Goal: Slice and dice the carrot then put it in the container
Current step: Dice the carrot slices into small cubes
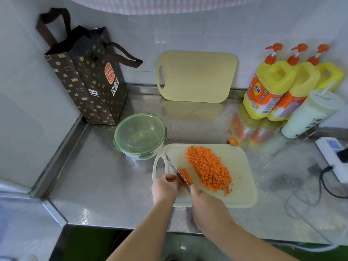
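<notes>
Carrot, mostly diced already: a long heap of small orange cubes [209, 169] lies across the middle of a pale cutting board [244, 187] on a steel bench [113, 185]. At the board's left end lies a short bundle of carrot sticks [186, 175], side by side and not yet cut across.

The left hand [165, 187] has its fingers curled over the near end of the sticks, pinning them together so they cannot roll or splay under the blade. The fingertips look tucked back, likely to stay clear of the edge. The right hand [205, 202] is wrapped around the handle of a knife [177, 171]; the blade runs across the sticks right beside the left fingers, placed to chop them into cubes.

The heap sits to the right of the knife — cut pieces pushed aside to leave working room. A round green-rimmed container [140, 136] waits just beyond the board's left corner, near enough for an easy transfer; it appears empty, and whether a clear lid covers it cannot be told. A trimmed carrot end [233, 141] lies on the bench behind the board, apparently discarded.
</notes>
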Motion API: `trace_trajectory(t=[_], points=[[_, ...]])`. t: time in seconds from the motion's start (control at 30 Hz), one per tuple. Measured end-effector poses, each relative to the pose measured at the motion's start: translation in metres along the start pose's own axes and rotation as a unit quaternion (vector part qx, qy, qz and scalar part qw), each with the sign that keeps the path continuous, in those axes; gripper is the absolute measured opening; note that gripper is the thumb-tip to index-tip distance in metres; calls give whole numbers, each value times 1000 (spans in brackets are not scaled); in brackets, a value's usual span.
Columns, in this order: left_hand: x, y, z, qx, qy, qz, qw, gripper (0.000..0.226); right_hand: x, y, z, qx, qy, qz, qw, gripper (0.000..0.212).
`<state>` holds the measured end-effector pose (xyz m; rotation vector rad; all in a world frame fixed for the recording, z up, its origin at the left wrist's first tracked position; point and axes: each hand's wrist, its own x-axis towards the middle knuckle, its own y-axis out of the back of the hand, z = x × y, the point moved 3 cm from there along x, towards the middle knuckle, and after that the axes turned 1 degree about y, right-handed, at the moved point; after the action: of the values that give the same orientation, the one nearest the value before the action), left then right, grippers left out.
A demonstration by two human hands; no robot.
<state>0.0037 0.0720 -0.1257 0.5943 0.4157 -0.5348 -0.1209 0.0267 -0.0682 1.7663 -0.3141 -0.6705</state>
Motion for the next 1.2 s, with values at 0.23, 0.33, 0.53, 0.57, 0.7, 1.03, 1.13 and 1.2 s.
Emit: trace_trajectory(t=[0.23,0.33,0.53,0.57,0.7,1.03,1.13,1.2], points=[[0,0,0,1,0,-5,1000,5,1,-3,0,2,-4,0,1000,41],[1,1,-1,2,3,-7,1000,7,1,-2,0,9,-3,-2,1000,39],[3,0,-2,7,10,-9,1000,9,5,-1,0,-2,1,-20,1000,42],[4,0,-2,5,12,-9,1000,9,6,-2,1,-1,0,-24,1000,42],[5,-1,-3,-4,24,-13,1000,9,9,-16,5,34,0,-34,999,40],[2,2,4,33,-3,-17,999,8,15,5,17,80,-2,0,997,25],[3,1,5,37,-3,-25,999,11,14,20,23,91,8,5,996,23],[3,1,5,45,-8,-37,998,13,12,24,27,103,25,-2,994,19]])
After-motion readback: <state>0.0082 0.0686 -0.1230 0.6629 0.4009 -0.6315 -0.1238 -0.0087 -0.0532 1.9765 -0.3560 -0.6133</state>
